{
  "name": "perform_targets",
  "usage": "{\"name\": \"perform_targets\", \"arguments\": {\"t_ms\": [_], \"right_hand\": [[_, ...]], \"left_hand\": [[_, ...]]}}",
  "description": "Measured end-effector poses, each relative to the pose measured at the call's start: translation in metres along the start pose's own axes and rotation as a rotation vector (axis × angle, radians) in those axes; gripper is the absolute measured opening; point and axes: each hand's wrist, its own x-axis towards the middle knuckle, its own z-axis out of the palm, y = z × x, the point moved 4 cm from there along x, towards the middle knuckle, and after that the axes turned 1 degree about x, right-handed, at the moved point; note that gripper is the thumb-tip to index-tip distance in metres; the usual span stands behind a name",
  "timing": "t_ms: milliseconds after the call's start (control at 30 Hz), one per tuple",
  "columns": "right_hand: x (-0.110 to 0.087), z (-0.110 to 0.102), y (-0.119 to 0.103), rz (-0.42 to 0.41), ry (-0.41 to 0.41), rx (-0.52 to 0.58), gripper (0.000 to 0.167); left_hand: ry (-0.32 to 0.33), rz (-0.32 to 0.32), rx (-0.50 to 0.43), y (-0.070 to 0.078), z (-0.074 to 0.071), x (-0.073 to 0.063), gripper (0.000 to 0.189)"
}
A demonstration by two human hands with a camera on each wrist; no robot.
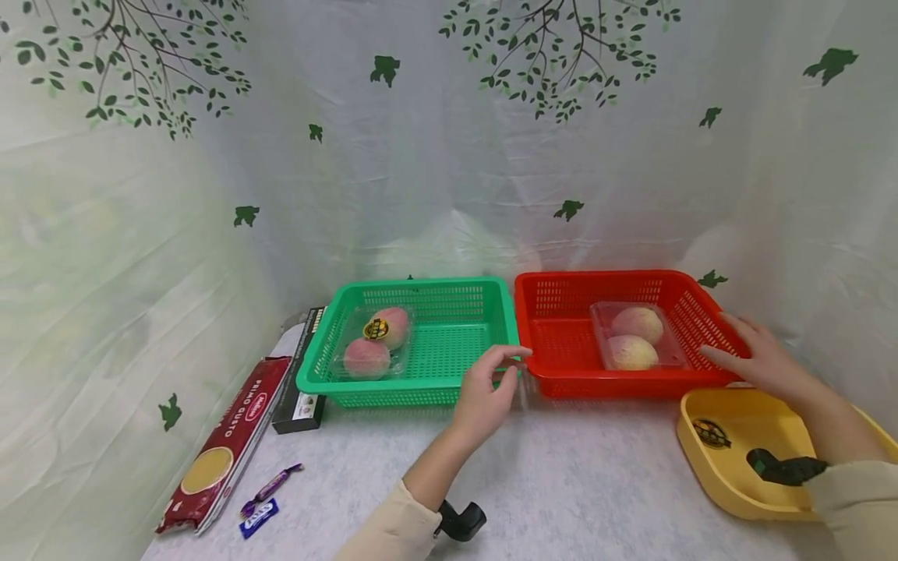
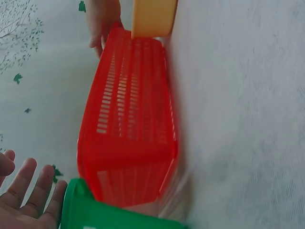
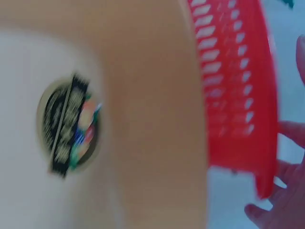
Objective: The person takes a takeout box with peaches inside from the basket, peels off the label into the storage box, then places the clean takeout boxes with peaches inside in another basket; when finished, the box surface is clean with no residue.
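Observation:
My left hand [image 1: 486, 393] is at the front right corner of the green basket [image 1: 449, 382], beside the red basket [image 1: 617, 383]. Its fingers look spread and loosely bent in the left wrist view, with nothing between them. On the other side, my right hand [image 1: 772, 362] is at the right rim of the red basket, thumb and fingers apart. In the right wrist view those fingers [image 3: 286, 174] show right by the rim. Inside the red basket lies a clear pack of two pale peaches [image 1: 634, 352]. The green basket contains a clear pack of two pinker peaches [image 1: 367, 358] with a black-and-gold sticker.
A yellow tray [image 1: 708, 475] with a round sticker [image 1: 712, 433] stands below my right forearm. Left of the green basket are a black box [image 1: 298, 397] and a long red packet [image 1: 228, 444]. A purple-wrapped candy [image 1: 270, 489] and a small blue packet [image 1: 259, 518] lie nearer.

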Motion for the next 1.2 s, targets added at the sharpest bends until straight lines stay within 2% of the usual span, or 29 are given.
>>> {"name": "perform_targets", "arguments": {"t_ms": [133,300,500,733,867,967,1100,1200], "right_hand": [[0.001,0.000,-0.026,-0.017,0.027,-0.015,0.091],[0.000,0.008,-0.062,-0.085,0.069,0.009,0.085],[-0.003,0.021,-0.108,-0.185,0.138,0.065,0.078],[0.000,0.045,-0.154,-0.337,0.179,0.203,0.064],[0.006,0.063,-0.179,-0.370,0.224,0.239,0.058],[0.012,0.078,-0.197,-0.399,0.246,0.274,0.054],[0.019,0.103,-0.219,-0.410,0.229,0.374,0.047],[0.024,0.123,-0.234,-0.401,0.205,0.448,0.042]], "left_hand": [[0.039,0.033,0.018,-0.002,-0.020,-0.003,0.030],[0.098,0.030,0.044,-0.011,-0.051,-0.006,0.032],[0.211,-0.017,0.055,-0.023,-0.095,-0.010,0.030],[0.346,-0.070,0.065,-0.033,-0.139,-0.016,0.029],[0.403,-0.082,0.106,-0.038,-0.157,-0.018,0.029],[0.442,-0.117,0.117,-0.042,-0.169,-0.019,0.029],[0.481,-0.155,0.149,-0.047,-0.181,-0.022,0.030],[0.500,-0.148,0.183,-0.051,-0.188,-0.024,0.030]]}}
